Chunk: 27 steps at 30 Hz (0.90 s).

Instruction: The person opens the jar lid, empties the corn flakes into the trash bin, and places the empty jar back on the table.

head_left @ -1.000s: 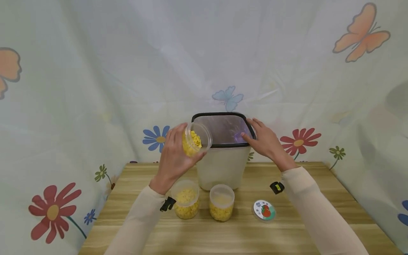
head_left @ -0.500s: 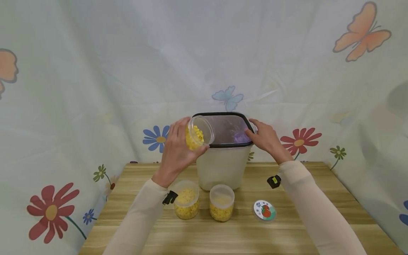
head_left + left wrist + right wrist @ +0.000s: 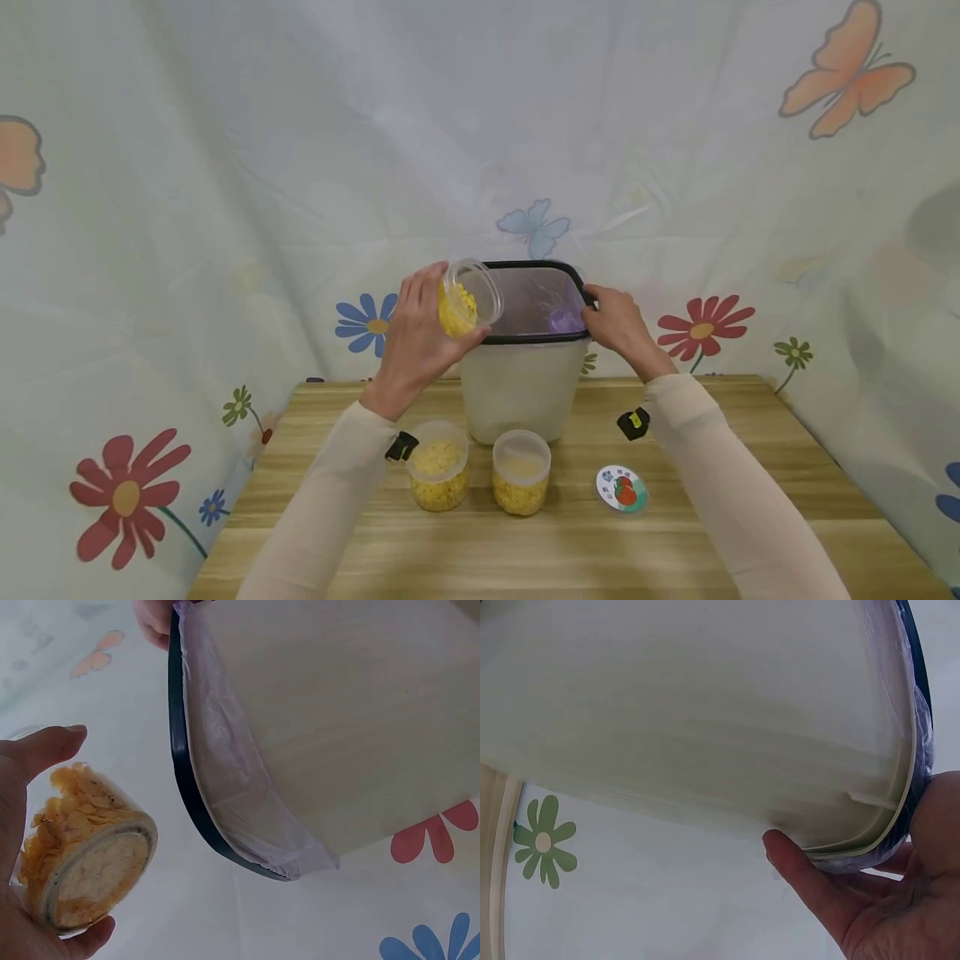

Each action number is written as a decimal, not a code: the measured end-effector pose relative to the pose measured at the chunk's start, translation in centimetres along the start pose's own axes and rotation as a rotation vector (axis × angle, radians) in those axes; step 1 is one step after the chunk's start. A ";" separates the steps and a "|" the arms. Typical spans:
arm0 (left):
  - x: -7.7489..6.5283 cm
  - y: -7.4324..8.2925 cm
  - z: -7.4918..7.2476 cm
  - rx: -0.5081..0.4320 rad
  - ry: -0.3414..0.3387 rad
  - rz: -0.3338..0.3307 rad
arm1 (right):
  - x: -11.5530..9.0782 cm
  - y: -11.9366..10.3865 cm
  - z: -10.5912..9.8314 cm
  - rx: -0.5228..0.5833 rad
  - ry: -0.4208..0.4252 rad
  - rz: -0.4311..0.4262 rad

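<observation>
A clear round jar of yellow flakes is in my left hand, gripped round its side. It leans with its mouth toward the bin's left rim, and the flakes are still inside. The left wrist view shows the jar's base between thumb and fingers. The pale bin has a black rim and a liner bag with a purple patch inside. My right hand grips the bin's right rim; in the right wrist view its thumb lies along the bin's outer wall.
Two more clear jars with yellow flakes, a left one and a right one, stand before the bin. A round lid with a tomato picture lies to their right on the wooden table. A flowered cloth hangs behind.
My left hand has raised the jar slightly at the bin's left rim. The right hand has closed its fingers round the right rim, where its thumb earlier lay over the opening.
</observation>
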State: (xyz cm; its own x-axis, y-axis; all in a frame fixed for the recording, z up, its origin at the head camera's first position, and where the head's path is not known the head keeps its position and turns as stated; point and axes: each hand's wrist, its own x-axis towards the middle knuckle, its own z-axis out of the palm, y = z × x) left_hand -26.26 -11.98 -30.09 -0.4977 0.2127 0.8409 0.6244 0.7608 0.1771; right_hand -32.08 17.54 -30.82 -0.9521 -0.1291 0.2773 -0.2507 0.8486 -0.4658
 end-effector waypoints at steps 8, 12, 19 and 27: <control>1.4 -0.4 0.1 0.033 -0.030 0.008 | -0.2 -0.4 0.0 0.011 -0.002 0.039; 2.1 -0.6 0.2 0.047 -0.065 -0.009 | -0.3 -0.4 0.0 0.018 -0.002 0.048; 3.2 -1.1 0.5 0.112 -0.131 0.009 | -0.4 -0.2 0.3 0.022 0.002 0.052; 4.5 -1.9 1.2 0.165 -0.164 0.018 | -0.3 -0.3 0.3 0.027 0.012 0.052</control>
State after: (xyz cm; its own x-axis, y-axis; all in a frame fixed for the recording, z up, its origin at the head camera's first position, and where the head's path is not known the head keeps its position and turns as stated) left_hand -30.34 -11.75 -27.27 -0.5867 0.3135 0.7466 0.5339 0.8430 0.0657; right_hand -31.81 17.18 -31.02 -0.9617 -0.0785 0.2625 -0.2057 0.8398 -0.5025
